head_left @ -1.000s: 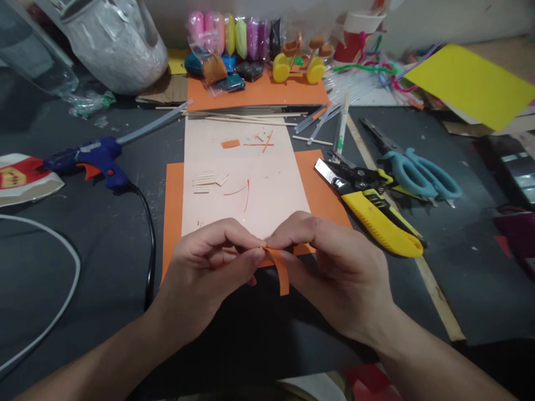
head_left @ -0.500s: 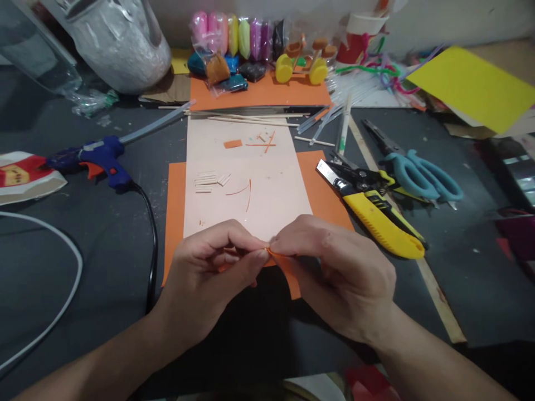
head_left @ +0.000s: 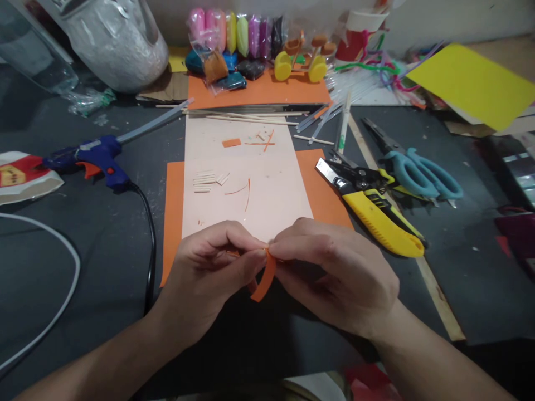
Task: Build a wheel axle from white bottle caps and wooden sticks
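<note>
Between my two hands, near the front edge of the pale sheet, is a narrow orange paper strip. My left hand pinches it between thumb and index finger. The fingertips of my right hand close on the same spot from the other side. The strip's free end curls down toward the left below the fingertips; the rest is hidden by the fingers. On the pale sheet lie short cut sticks, a small orange paper piece and thin orange slivers.
A blue glue gun with its black cord lies left. At right are a yellow cutter, blue-handled scissors and a long wooden strip. Behind are bagged clay packs, a yellow-wheeled model and a silver vessel.
The strip's free end has swung from the lower right to the lower left and now curves. My right fingers have shifted slightly at the pinch; my left hand stays almost still.
</note>
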`<state>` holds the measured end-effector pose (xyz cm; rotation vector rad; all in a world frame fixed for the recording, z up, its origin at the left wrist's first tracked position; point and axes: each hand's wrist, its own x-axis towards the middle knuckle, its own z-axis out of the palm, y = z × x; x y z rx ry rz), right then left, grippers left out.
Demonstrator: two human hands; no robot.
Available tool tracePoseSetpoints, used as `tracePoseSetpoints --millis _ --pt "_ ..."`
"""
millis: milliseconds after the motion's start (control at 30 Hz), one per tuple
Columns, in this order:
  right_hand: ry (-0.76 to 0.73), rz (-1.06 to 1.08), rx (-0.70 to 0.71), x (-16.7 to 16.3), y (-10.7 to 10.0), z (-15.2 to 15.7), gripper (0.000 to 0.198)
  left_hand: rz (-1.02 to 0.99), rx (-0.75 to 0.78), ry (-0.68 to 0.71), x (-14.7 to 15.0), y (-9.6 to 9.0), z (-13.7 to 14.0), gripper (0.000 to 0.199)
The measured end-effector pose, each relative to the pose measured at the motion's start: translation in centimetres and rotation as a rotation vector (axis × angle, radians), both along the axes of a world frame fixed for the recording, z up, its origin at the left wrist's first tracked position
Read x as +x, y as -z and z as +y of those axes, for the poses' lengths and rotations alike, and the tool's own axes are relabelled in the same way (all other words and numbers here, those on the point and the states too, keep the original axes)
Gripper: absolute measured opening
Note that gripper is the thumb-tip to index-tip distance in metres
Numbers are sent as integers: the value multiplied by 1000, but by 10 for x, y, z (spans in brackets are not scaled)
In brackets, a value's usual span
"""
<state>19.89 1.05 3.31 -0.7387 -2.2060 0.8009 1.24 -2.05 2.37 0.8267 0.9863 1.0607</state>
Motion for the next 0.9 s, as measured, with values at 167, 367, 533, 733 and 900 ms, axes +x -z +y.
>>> tracePoseSetpoints --millis 167,367,533,733,900 --pt "102 65 -27 -2 1 -5 16 8 20 5 0 1 0 11" --pt "186 73 -35 -6 3 -11 15 157 172 -7 0 -1 -1 7" --pt "203 82 -85 -7 0 -12 14 414 441 -32 -4 -1 0 9" --pt "252 80 -188 -7 0 -13 10 574 565 -46 -6 2 -1 14" --pt "263 235 -364 -11 0 -11 10 636 604 -58 -6 3 -2 16"
